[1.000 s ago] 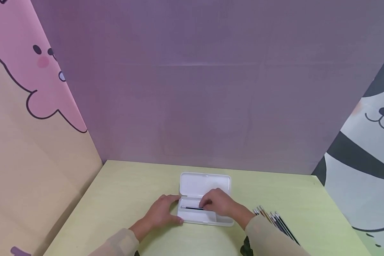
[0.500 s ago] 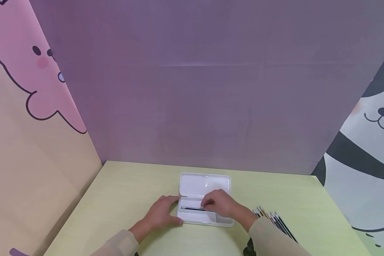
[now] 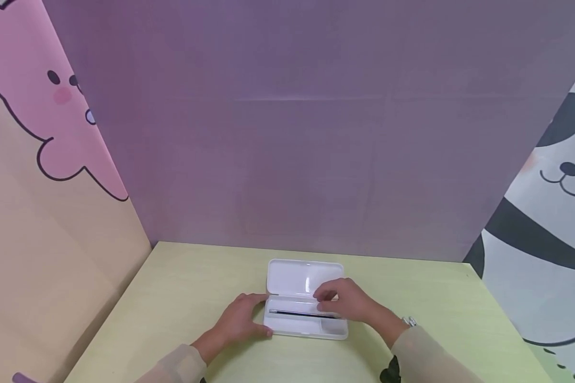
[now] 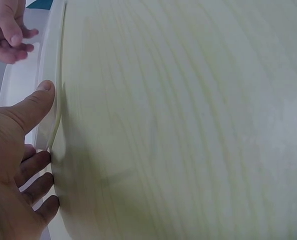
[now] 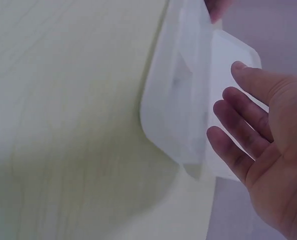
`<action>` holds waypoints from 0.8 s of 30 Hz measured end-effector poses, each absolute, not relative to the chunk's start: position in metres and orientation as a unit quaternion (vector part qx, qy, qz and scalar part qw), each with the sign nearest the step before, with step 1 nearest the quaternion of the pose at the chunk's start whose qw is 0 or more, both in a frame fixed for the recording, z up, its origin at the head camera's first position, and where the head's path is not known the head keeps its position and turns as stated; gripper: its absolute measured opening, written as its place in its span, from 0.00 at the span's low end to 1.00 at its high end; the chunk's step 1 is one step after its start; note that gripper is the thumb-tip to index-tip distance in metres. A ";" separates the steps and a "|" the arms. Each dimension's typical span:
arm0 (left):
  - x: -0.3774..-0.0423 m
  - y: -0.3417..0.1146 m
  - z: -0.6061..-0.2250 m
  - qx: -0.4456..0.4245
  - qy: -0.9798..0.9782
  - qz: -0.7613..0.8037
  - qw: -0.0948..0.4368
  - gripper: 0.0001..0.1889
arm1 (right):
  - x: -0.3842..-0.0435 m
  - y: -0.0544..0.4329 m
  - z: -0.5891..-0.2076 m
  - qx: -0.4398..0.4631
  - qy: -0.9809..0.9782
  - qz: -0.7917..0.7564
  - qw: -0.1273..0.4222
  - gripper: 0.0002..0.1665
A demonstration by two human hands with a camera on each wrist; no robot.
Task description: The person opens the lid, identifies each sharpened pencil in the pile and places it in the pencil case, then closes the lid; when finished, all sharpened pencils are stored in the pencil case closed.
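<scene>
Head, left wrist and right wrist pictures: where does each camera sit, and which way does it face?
Head: worn on the head, facing forward and down at the open white case on the table; left hand, right hand and both sleeves show.
Left wrist: worn there, looking along that hand at the case's edge and the tabletop; the right hand shows upper left.
Right wrist: worn there, looking past that hand at the case; a sliver, apparently the left hand, shows at the top.
Both wrist views share the case and tabletop.
</scene>
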State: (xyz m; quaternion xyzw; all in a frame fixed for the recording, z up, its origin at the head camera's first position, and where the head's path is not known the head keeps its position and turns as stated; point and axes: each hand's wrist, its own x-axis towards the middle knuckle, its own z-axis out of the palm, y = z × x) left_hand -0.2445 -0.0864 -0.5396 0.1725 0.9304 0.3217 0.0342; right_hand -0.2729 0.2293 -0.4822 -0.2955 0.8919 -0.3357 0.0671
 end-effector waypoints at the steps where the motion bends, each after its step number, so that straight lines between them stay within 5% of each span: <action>1: -0.245 -0.086 -0.540 0.172 0.931 0.321 0.034 0.47 | -0.272 0.233 -0.480 -0.290 0.893 -0.338 0.066 0.11; 24: -0.246 -0.087 -0.541 0.173 0.930 0.322 0.033 0.47 | -0.230 0.372 -0.472 -0.188 0.917 -0.350 0.033 0.16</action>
